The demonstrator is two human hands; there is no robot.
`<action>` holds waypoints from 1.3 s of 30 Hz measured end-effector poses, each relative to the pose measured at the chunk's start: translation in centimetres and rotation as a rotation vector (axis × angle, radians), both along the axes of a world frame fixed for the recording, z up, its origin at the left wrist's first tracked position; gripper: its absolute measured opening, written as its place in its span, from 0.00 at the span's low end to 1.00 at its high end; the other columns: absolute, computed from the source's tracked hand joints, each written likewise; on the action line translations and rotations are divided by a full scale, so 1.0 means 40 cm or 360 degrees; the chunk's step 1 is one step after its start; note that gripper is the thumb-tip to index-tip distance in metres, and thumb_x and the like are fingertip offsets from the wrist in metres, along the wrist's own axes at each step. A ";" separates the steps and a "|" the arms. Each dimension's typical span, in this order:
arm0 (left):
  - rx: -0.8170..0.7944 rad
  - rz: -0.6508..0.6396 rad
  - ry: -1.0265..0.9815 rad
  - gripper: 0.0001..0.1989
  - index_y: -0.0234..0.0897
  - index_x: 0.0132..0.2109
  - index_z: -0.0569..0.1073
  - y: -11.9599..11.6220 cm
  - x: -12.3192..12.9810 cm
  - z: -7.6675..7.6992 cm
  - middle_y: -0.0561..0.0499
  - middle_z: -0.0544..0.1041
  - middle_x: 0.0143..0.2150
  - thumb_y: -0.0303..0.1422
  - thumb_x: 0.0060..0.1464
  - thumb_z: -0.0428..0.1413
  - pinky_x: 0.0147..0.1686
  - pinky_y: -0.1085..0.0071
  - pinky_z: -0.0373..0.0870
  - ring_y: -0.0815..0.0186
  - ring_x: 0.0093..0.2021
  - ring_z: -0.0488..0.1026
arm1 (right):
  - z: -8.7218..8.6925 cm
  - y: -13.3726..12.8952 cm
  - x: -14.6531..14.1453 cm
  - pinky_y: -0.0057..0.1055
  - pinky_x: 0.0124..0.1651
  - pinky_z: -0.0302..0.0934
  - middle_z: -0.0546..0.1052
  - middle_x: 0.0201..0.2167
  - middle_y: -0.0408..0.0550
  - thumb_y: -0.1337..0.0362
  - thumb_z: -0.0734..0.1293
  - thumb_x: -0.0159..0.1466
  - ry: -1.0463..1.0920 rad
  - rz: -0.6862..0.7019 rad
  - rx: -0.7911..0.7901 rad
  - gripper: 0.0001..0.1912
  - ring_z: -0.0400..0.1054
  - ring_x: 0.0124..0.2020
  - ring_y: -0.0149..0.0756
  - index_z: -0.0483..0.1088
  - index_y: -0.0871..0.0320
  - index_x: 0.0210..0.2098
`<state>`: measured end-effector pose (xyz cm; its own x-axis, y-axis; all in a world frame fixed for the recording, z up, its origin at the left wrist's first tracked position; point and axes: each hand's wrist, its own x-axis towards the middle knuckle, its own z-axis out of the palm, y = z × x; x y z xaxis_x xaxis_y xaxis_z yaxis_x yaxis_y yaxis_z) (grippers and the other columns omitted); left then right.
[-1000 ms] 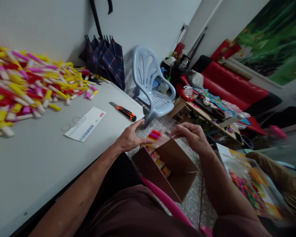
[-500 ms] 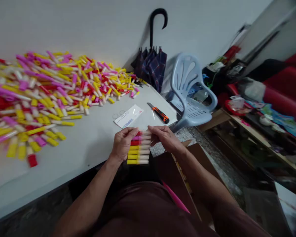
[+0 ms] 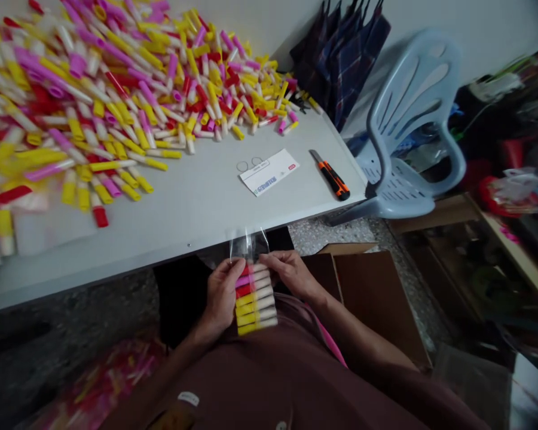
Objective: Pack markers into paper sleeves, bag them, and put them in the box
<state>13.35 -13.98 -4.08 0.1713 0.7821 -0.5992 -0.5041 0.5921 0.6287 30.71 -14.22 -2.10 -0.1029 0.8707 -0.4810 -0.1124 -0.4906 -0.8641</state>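
Note:
Close to my body, both hands hold a clear plastic bag (image 3: 248,243) with a row of several short tubes (image 3: 256,301) inside. Each tube has a white half and a red, pink or yellow half. My left hand (image 3: 222,291) grips the bag's left edge, thumb on top. At the upper right edge, my right hand (image 3: 292,272) pinches it between thumb and fingers. The bag's transparent upper end sticks up past my fingertips towards the table edge. Beyond it on the table lie a printed white card (image 3: 269,172) and an orange-and-black utility knife (image 3: 330,175) with its blade out.
A big heap of similar tubes (image 3: 161,89) covers the table's (image 3: 197,203) left and back. A folded plaid umbrella (image 3: 341,65) leans on the wall beside a light-blue plastic chair (image 3: 399,185). An open cardboard box (image 3: 372,292) stands at my right; more tubes (image 3: 107,382) are at lower left.
My hands and the bag have come closer to my body. The bag's clear upper end now shows above my fingers. The camera view has tilted down, so table items appear shifted.

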 end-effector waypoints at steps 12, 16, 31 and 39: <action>-0.0071 -0.0293 -0.0093 0.18 0.34 0.38 0.83 0.050 -0.063 0.003 0.49 0.83 0.35 0.37 0.41 0.77 0.36 0.74 0.76 0.68 0.33 0.78 | 0.022 0.004 0.011 0.27 0.29 0.68 0.76 0.28 0.44 0.48 0.71 0.68 0.0104 0.0138 0.0117 0.20 0.69 0.27 0.30 0.79 0.60 0.35; -0.0139 -0.0322 -0.0142 0.19 0.34 0.38 0.83 0.052 -0.076 0.011 0.48 0.83 0.36 0.36 0.40 0.77 0.36 0.74 0.77 0.67 0.34 0.79 | 0.016 0.014 0.018 0.25 0.29 0.70 0.76 0.30 0.44 0.51 0.73 0.66 0.0214 0.0217 0.0063 0.16 0.70 0.28 0.29 0.80 0.59 0.38; 0.0164 -0.0643 -0.0112 0.12 0.38 0.37 0.86 0.040 -0.138 -0.029 0.44 0.85 0.40 0.38 0.45 0.73 0.39 0.69 0.75 0.62 0.36 0.79 | -0.005 -0.010 0.034 0.30 0.43 0.67 0.81 0.39 0.47 0.61 0.72 0.68 0.0197 0.0404 0.0438 0.09 0.73 0.39 0.33 0.85 0.54 0.44; 0.0405 -0.0727 0.0026 0.22 0.34 0.25 0.80 0.032 -0.148 0.006 0.42 0.80 0.31 0.50 0.53 0.64 0.33 0.68 0.71 0.61 0.31 0.74 | 0.032 -0.022 0.066 0.38 0.51 0.66 0.78 0.46 0.51 0.55 0.68 0.72 0.0050 0.0645 0.0617 0.14 0.73 0.45 0.40 0.84 0.54 0.45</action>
<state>7.45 -12.70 -3.86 0.5214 0.7510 -0.4053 -0.2188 0.5767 0.7871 33.36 -15.12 -0.82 -0.4753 0.8709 -0.1247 -0.0096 -0.1468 -0.9891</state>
